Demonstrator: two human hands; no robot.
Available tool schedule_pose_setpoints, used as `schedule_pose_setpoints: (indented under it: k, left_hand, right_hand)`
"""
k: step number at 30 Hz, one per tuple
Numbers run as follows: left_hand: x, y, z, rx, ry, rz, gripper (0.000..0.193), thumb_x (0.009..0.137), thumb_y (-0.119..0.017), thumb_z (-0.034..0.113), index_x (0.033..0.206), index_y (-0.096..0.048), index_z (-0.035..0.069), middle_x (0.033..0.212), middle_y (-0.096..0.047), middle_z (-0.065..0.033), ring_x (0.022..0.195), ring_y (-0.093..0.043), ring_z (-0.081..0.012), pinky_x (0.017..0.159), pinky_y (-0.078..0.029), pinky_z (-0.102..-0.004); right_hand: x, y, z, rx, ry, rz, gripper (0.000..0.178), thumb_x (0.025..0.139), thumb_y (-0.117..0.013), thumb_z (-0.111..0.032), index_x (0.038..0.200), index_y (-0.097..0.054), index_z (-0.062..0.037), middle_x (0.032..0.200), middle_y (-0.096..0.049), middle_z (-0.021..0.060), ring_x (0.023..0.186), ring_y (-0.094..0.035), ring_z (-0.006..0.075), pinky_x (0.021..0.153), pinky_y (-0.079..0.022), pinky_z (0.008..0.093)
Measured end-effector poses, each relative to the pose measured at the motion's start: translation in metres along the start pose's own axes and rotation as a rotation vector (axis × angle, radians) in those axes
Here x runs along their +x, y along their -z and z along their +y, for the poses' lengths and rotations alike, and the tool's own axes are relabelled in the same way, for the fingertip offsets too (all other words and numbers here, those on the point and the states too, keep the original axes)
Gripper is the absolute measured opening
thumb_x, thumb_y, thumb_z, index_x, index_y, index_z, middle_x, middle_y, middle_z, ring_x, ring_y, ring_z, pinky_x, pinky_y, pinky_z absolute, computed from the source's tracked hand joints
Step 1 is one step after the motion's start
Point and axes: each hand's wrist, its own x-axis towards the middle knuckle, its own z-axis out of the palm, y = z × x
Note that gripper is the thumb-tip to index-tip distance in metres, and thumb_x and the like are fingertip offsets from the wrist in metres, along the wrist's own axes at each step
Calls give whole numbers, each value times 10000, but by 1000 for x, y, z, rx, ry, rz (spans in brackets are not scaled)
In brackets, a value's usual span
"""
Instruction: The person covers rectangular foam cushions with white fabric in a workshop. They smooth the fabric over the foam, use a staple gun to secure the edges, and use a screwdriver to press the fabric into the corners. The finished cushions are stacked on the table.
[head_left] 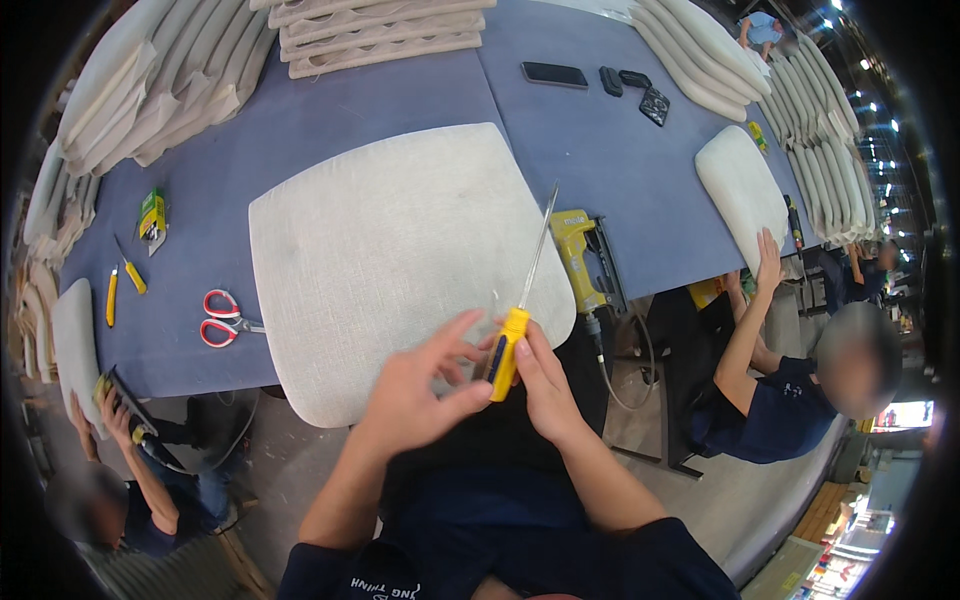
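So I'm gripping a yellow screwdriver (pixel 513 332) with my right hand (pixel 548 392), thumb and fingers pinching around the handle from its right side. It's pointing away from me and leaning a bit to the right: the handle's butt is sitting lower left, closest to my body, and the long axis is running up the view to the tip. It's looking pretty straight along that line, with the thin metal shaft crossing over the right edge of the pale pad (pixel 390 250) and the tip showing against the blue table (pixel 640 190) past it.

As for the hands, the screwdriver's handle is sitting right between them. My left hand (pixel 420 390) is hanging loose on the left side, fingers spread and half curled, thumb reaching toward the handle's butt. That hand's kinda blurry, so I honestly can't tell whether the thumb is touching.

The pad is lying flat in front of me, partly under my hands in this view. A yellow staple gun (pixel 578 255) is resting just to the right of it, and red-handled scissors (pixel 220 318) are lying on the left, blades pointing toward the pad.
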Motion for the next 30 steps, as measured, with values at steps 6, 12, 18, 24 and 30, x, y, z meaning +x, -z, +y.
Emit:
schedule_pose_setpoints:
  k: [6, 12, 18, 24, 30]
  left_hand:
    - [-24, -43, -4, -59, 57, 150, 965, 977, -786, -22, 1788, -270, 64, 1267, -719, -145, 899, -739, -180, 876, -608, -325]
    - [-17, -16, -9, -151, 294, 483, 778, 1045, -751, 100, 1729, -388, 21, 1148, -770, -200, 897, -764, -258, 852, -610, -417]
    - [3, 24, 9, 682, 329, 387, 538, 1067, -724, 197, 1588, -632, 101, 970, -778, -219, 851, -783, -352, 785, -599, -441]
    - [8, 23, -12, 810, 116, 431, 462, 1027, -774, 202, 1487, -756, 167, 860, -723, -152, 708, -705, -345, 692, -560, -449]
    - [13, 27, 1, 1018, 144, 377, 468, 992, -814, 202, 1458, -788, 227, 767, -601, -75, 617, -625, -265, 620, -527, -406]
  right_hand:
    - [24, -20, -30, -11, -59, -182, 555, 1245, -416, -366, 1651, -523, -3, 1474, -698, 166, 1337, -663, 244, 1145, -498, 386]
    - [45, -42, -31, -60, 155, -331, 571, 1190, -551, -353, 1661, -537, -30, 1644, -610, 206, 1547, -556, 335, 1293, -402, 412]
    - [151, 4, -17, -949, 534, 176, 480, 1088, -653, -307, 1515, -695, -93, 1704, -544, 196, 1613, -455, 376, 1343, -293, 587]
    - [168, 4, -4, -1120, 523, 238, 507, 1120, -573, -375, 1574, -660, -167, 1735, -526, 113, 1656, -394, 346, 1365, -230, 611]
    - [168, 6, -5, -1105, 500, 244, 494, 1117, -574, -375, 1560, -679, -184, 1731, -535, 95, 1657, -394, 336, 1369, -225, 607]
